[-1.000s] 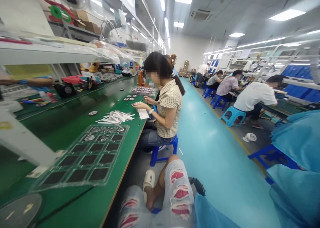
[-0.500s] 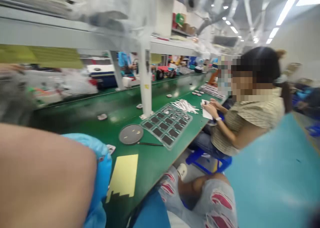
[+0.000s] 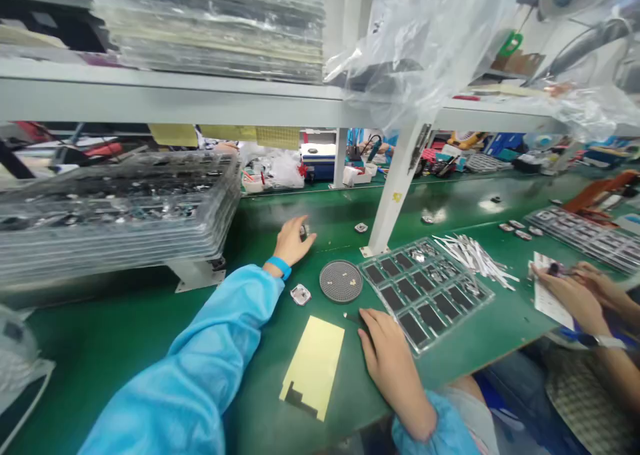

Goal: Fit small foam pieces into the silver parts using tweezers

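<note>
My left hand (image 3: 294,243), with a blue wristband, is at the back of the green bench. Its curled fingers close around a small square white-and-silver part (image 3: 304,231), partly hidden by them. A similar part (image 3: 301,294) lies below that wrist, and another (image 3: 361,228) lies to the right. My right hand (image 3: 393,355) rests palm down near the bench's front edge, thumb and forefinger apart. Under its fingers lies a dark thin tool like tweezers (image 3: 354,318), mostly covered. Beside it are a round grey perforated disc (image 3: 341,282) and a yellow sheet (image 3: 314,368).
A clear tray (image 3: 417,352) with dark rectangular pieces sits right of my right hand. Beyond lie white strips (image 3: 473,255). A co-worker's hands (image 3: 575,295) hold something over a white sheet. A white post (image 3: 397,188) rises from the bench; stacked trays (image 3: 120,208) stand left.
The view has swung left. My left arm, a blurred forearm before, now reaches to the small part at the back. My right hand has come into view over the thin tool.
</note>
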The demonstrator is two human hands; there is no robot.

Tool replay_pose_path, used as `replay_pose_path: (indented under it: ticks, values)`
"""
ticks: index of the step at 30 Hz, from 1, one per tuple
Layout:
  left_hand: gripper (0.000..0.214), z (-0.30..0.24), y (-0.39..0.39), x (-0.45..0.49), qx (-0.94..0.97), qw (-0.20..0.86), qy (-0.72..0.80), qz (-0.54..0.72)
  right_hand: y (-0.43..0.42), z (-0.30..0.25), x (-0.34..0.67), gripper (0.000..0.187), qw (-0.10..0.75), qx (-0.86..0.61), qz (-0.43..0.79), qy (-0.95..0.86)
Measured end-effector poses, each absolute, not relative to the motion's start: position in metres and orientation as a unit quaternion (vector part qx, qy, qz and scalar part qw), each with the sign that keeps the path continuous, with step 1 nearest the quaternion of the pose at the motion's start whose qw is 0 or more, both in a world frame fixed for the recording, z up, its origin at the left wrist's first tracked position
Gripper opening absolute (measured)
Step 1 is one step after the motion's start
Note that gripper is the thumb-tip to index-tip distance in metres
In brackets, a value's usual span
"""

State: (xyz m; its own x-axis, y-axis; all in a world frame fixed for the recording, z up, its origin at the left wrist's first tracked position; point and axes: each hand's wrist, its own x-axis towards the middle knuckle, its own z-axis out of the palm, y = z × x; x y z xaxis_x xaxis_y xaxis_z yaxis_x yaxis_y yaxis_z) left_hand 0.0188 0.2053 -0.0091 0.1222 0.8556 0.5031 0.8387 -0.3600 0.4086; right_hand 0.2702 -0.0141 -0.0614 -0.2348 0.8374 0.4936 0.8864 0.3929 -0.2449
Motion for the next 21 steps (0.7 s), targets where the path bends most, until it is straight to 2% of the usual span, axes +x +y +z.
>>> replay_pose_path:
  ticks: [3, 5, 8, 11, 14, 21]
  values:
    - [0.069, -0.037, 0.237, -0.006, 0.708, 0.046, 0.638, 0.298, -0.016, -0.064, 0.276, 0.036, 0.299, -0.559, -0.046, -0.772]
    - [0.072, -0.049, 0.251, -0.016, 0.695, 0.063, 0.661, 0.276, -0.015, -0.064, 0.279, 0.025, 0.302, -0.56, -0.032, -0.77]
    - [0.062, -0.055, 0.258, -0.016, 0.691, 0.072, 0.671, 0.259, -0.012, -0.066, 0.283, 0.013, 0.31, -0.547, -0.011, -0.777]
    - [0.05, -0.053, 0.253, -0.009, 0.69, 0.072, 0.671, 0.261, -0.009, -0.067, 0.289, 0.014, 0.312, -0.54, 0.01, -0.781]
    - [0.045, -0.051, 0.226, -0.009, 0.678, 0.061, 0.674, 0.286, -0.008, -0.07, 0.296, 0.015, 0.309, -0.528, 0.047, -0.789]
    - [0.054, -0.062, 0.121, -0.037, 0.71, 0.046, 0.641, 0.286, -0.009, -0.08, 0.305, 0.023, 0.349, -0.552, 0.127, -0.747]
